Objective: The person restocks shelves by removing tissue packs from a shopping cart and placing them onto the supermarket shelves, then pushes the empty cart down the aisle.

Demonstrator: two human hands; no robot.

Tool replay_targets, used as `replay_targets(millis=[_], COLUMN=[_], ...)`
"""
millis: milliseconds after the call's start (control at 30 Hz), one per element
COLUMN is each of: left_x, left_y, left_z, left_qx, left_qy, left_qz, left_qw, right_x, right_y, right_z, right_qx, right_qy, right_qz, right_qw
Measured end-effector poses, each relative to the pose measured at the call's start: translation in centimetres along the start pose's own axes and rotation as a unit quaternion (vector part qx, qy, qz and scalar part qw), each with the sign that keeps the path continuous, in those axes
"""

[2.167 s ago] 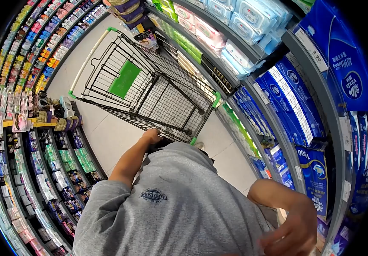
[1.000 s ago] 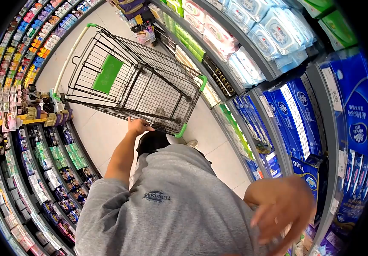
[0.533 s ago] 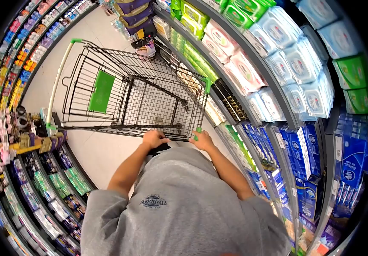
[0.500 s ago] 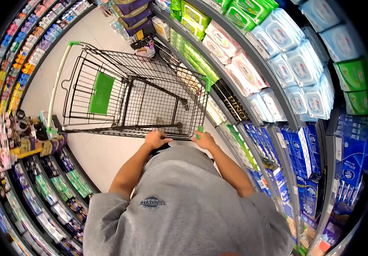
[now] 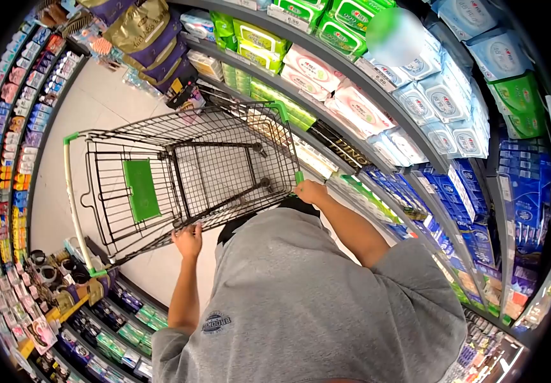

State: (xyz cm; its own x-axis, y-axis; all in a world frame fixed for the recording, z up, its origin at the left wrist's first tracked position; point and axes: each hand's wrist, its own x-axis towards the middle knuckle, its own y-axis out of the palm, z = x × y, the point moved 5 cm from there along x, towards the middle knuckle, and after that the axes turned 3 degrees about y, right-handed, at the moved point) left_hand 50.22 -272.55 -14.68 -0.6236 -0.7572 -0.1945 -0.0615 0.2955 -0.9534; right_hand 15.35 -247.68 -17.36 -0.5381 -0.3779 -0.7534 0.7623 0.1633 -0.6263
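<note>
A black wire shopping cart (image 5: 214,171) stands sideways before me, its white push handle (image 5: 74,198) at the left. My left hand (image 5: 188,241) is closed on the near top rim, about midway along that side. At the cart's right end, my right hand (image 5: 312,191) wraps around the rim just below a green plastic corner piece (image 5: 299,177). The wire mesh and lower frame show through the basket. A green panel (image 5: 141,190) is fixed inside by the handle end.
Shelves of wipes packs (image 5: 361,110) and blue packages (image 5: 451,195) curve along the right, close to the cart. Another shelf (image 5: 16,166) lines the left. Purple and gold bags (image 5: 144,38) stand at the far end. A goods rack (image 5: 58,281) is near the handle.
The cart has turned, its handle end swinging down and left toward me. My left hand has moved left along the rim, away from my right hand. My right hand stays at the corner.
</note>
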Motion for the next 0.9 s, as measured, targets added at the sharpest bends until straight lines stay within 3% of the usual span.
replay_targets(millis=[167,233,333,467,567,667,900], left_x=[0.7,0.6,0.7,1.1,1.6,1.8,2.2], left_y=[0.3,0.3,0.7,0.7,0.6,0.8,1.2], left_z=[-0.9,-1.0,-0.8,-1.2,-1.4,-1.7,-1.6], left_qx=[-0.015,-0.002,0.001,0.008,0.012,0.033,0.061], left_qy=[-0.026,-0.026,-0.04,-0.112,-0.172,-0.193,-0.196], left_qz=[-0.002,-0.009,-0.016,0.018,0.071,0.085,0.158], left_qw=[1.0,1.0,0.999,0.994,0.982,0.977,0.966], right_x=[2.0,4.4,3.1,0.5,0.1,1.3,2.7], right_y=[0.6,2.3,1.4,-0.9,-1.0,-1.1,-1.1], right_z=[-0.5,-0.9,-0.7,0.2,-0.6,-1.4,-2.4], right_qx=[-0.031,-0.086,-0.037,-0.021,0.011,0.019,0.062], right_qy=[-0.003,-0.059,-0.065,-0.163,-0.174,-0.192,-0.184], right_qz=[0.007,0.073,0.107,0.085,0.064,0.003,0.055], right_qw=[1.0,0.992,0.991,0.983,0.983,0.981,0.979])
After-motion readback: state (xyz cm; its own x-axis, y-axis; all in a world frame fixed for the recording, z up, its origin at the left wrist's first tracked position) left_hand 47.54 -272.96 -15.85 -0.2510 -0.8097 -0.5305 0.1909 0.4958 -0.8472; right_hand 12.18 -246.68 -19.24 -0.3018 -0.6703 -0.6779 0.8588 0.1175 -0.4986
